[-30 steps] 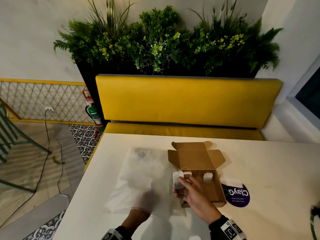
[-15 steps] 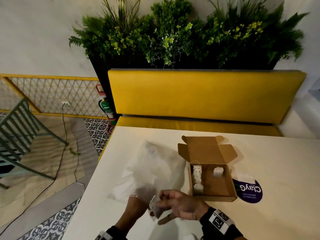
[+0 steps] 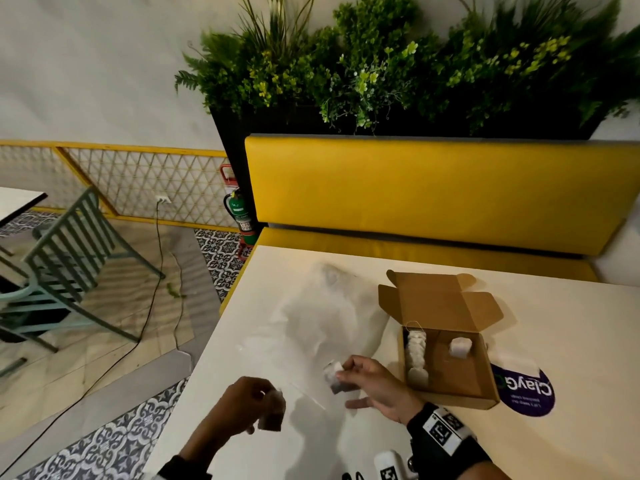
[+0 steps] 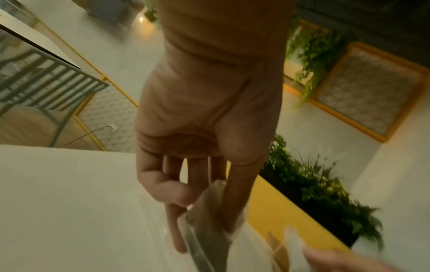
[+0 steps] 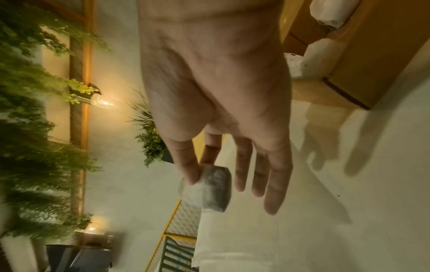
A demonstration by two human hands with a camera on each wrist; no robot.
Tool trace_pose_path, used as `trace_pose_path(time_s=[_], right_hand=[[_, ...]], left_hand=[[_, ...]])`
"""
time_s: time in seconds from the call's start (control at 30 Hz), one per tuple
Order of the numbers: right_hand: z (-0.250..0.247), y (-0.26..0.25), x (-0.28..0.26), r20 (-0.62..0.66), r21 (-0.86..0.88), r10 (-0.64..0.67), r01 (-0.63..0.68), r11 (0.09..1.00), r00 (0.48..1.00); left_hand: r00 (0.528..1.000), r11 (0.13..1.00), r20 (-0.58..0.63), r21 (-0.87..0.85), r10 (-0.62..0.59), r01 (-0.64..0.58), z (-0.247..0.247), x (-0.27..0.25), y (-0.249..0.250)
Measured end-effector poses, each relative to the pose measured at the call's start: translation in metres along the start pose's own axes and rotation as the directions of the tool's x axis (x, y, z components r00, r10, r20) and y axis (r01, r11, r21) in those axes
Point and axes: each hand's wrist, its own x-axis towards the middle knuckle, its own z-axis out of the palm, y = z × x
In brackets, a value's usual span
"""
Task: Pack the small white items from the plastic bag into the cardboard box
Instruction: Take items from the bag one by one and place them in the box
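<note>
Right hand (image 3: 375, 386) pinches small white tea sachet (image 3: 334, 375), fingers fanned | left hand (image 3: 247, 407) grips clear plastic bag (image 3: 273, 410) edge | hands now apart, sachet lifted out

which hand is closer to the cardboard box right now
Right. The right hand pinches a small white item just beside the cardboard box, on its left. The left hand is farther left, holding another item.

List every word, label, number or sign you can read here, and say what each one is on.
"ClayG": upside down on the round purple sticker on the cream table; its last letters are hidden by the brown cardboard box.
Small print under it: too small to read.
Label on the green fire extinguisher: too small to read.
Black-and-white square code tags on the wrist band: patterns, no words.
</note>
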Motion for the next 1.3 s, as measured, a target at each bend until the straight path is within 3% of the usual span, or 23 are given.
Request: trace_pose_path(time_s=[0.1, 0.2, 0.3, 0.4, 0.63, 0.8, 0.93, 1.03, 1.17, 1.3], right_hand=[[-0.005, 0.001, -0.007, -0.085, -0.071, -0.064, 0.058, 0.996, 0.994], [-0.017, -0.004, -0.023, -0.117, -0.088, -0.151, 0.141, 0.986, 0.982], [-0.036, -0.01, -0.047, -0.132, -0.052, -0.212, 0.207, 0.977, 0.968], [-0.061, -0.009, -0.075, -0.271, -0.015, -0.234, 0.239, 0.971, 0.934], [-0.126, 0.02, -0.14, -0.514, -0.025, -0.292, 0.326, 0.945, 0.806], [-0.153, 0.041, -0.169, -0.589, 0.0, -0.281, 0.347, 0.938, 0.758], [-0.168, 0.048, -0.18, -0.601, 0.041, -0.271, 0.367, 0.929, 0.752], [-0.177, 0.049, -0.182, -0.614, 0.072, -0.255, 0.374, 0.925, 0.747], [-0.189, 0.049, -0.182, -0.602, 0.084, -0.247, 0.368, 0.926, 0.759], [-0.202, 0.052, -0.173, -0.597, 0.052, -0.246, 0.343, 0.938, 0.764]], left_hand=[[0.983, 0.973, 0.119, -0.201, 0.142, -0.116, -0.013, -0.013, 0.016], [0.955, 0.908, 0.133, -0.367, 0.266, -0.202, -0.012, -0.017, 0.042], [0.936, 0.857, 0.126, -0.456, 0.328, -0.239, -0.004, -0.012, 0.069], [0.907, 0.838, 0.17, -0.476, 0.385, -0.266, 0.008, -0.002, 0.098], [0.882, 0.826, 0.262, -0.523, 0.391, -0.211, 0.05, 0.031, 0.172], [0.908, 0.778, 0.23, -0.611, 0.349, -0.144, 0.099, 0.058, 0.228], [0.891, 0.828, 0.212, -0.5, 0.402, -0.255, 0.146, 0.085, 0.252], [0.904, 0.883, 0.178, -0.35, 0.39, -0.312, 0.177, 0.113, 0.253], [0.937, 0.955, 0.185, -0.083, 0.295, -0.285, 0.206, 0.145, 0.248], [0.944, 0.961, 0.208, 0.045, 0.258, -0.273, 0.222, 0.158, 0.246]])
